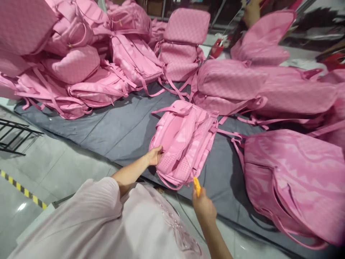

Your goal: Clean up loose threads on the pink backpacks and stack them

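Observation:
A pink backpack (185,140) lies on the grey cloth-covered table in front of me, its straps and back panel facing up. My left hand (155,156) grips its left edge, thumb on top and the other fingers hidden under the side. At the bag's lower right corner, my right hand (204,205) is closed around a small yellow-orange tool (197,187). The tool's tip points up toward the bag's bottom edge; its exact kind is too small to make out. Whether the tip touches the bag, I cannot tell.
Several pink bags (81,72) are piled at the back left. More pink backpacks (231,82) stand along the far side, and a large one (293,180) lies close on the right. Grey cloth (113,126) covers the table. Across it, a person's hand (252,12) shows near an opened bag.

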